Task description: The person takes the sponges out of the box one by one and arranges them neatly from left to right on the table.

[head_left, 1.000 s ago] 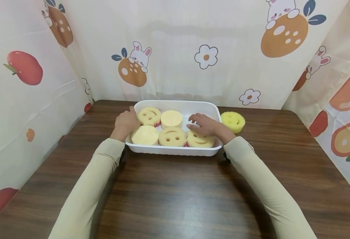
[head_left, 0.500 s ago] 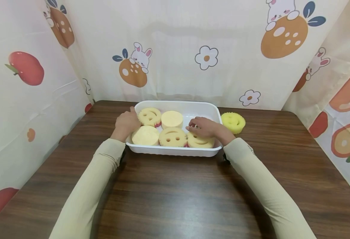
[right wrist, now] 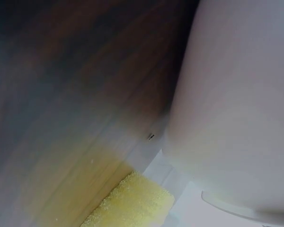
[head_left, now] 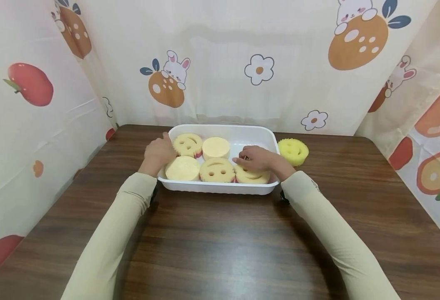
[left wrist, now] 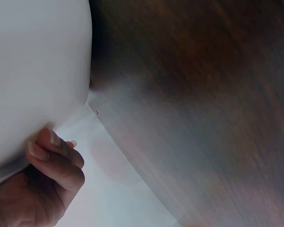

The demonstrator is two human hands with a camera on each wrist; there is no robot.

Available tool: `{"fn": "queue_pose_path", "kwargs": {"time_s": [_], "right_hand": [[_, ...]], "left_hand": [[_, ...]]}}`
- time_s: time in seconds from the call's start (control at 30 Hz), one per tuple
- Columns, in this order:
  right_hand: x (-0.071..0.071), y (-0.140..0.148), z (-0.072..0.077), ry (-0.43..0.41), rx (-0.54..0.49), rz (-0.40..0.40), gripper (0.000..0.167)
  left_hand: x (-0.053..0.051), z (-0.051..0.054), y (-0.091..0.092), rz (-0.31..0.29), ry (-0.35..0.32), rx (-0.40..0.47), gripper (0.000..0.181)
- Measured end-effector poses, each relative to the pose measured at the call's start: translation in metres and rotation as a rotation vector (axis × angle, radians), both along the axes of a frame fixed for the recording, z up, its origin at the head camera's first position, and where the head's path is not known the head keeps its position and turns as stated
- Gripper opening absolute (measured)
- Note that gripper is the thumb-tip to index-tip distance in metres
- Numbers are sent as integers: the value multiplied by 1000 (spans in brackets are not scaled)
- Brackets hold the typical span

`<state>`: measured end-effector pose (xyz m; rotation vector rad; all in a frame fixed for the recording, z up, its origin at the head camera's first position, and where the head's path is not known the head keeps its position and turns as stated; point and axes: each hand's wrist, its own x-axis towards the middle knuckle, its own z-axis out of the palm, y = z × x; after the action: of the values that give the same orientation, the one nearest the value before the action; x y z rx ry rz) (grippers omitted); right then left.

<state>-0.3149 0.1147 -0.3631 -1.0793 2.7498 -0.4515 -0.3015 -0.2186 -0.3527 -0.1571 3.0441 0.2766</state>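
Observation:
A white rectangular tray holds round cream sponges, some with cut-out smiley faces and pink undersides. At the tray's left side my left hand grips its rim; in the left wrist view, curled fingers press under the rim. Over the front-right smiley sponge lies my right hand, fingers loosely bent, hiding that sponge's back edge. Nothing shows between thumb and fingers. Beside it sits an upside-down smiley sponge. A plain sponge fills the front left corner. Behind are a smiley sponge and another plain one.
A brighter yellow smiley sponge stands on the dark wooden table, just right of the tray. The tray's back right part shows its white floor. A printed curtain hangs behind the table and along both sides.
My right hand's fingers have drawn in from a spread pose and bend downward over the tray. The left hand stays at the rim, and the sponges keep their places.

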Motion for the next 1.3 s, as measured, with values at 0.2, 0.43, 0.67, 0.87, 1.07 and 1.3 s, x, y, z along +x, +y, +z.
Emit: {"fn": "queue_pose_path", "kwargs": {"time_s": [0.2, 0.43, 0.67, 0.87, 1.07, 1.3], "right_hand": [[0, -1, 1, -13, -2, 2, 36], [0, 0, 0, -38, 12, 7, 37], [1, 0, 2, -87, 9, 9, 37], [2, -1, 3, -101, 27, 9, 38], [2, -1, 4, -110, 31, 12, 39], [2, 1, 3, -129, 41, 3, 39]], "left_hand": [[0, 0, -1, -3, -7, 3, 74], [1, -2, 0, 2, -15, 11, 74], [1, -1, 1, 0, 2, 5, 75], [2, 1, 1, -1, 13, 8, 75], [2, -1, 0, 0, 17, 12, 75], [2, -2, 1, -3, 12, 10, 76]]}}
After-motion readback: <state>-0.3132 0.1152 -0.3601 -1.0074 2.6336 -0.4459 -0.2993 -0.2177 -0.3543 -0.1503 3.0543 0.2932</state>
